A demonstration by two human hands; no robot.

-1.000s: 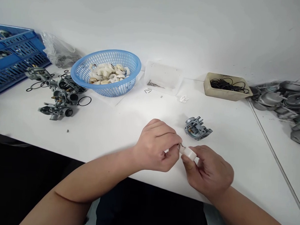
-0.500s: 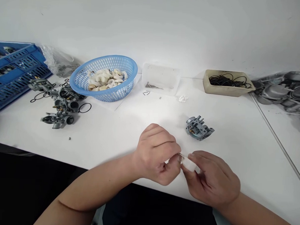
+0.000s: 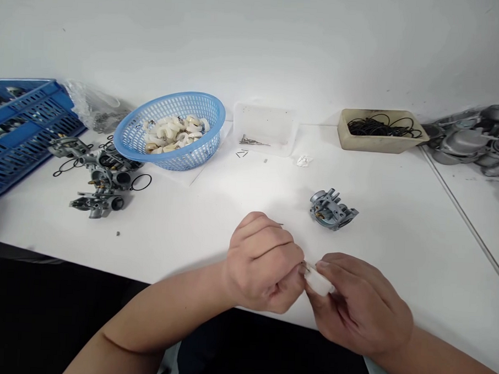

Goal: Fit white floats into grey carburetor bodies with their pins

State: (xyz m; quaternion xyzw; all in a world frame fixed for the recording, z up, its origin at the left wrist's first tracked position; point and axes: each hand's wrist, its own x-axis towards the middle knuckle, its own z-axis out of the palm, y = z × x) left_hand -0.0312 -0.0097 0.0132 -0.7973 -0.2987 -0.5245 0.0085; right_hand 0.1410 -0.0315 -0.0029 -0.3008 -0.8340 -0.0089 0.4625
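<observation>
My right hand [image 3: 362, 307] is closed around a small white plastic float [image 3: 318, 282], held just above the near edge of the white table [image 3: 215, 218]. My left hand [image 3: 263, 262] pinches a tiny metal piece against the float's left end; the piece is too small to name. A grey metal carburetor body [image 3: 332, 210] lies on the table just beyond both hands.
A blue basket [image 3: 169, 129] of white floats stands at the back left, next to several carburetors [image 3: 101, 175] and black rings. A blue crate [image 3: 20, 127] sits far left. A clear tray with pins [image 3: 264, 130], a beige tray of rings [image 3: 380, 129] and metal bowls [image 3: 475, 141] line the back.
Both hands have drifted toward me and slightly lower in view, still joined at the white float. The camera tilted a little; nothing on the table moved.
</observation>
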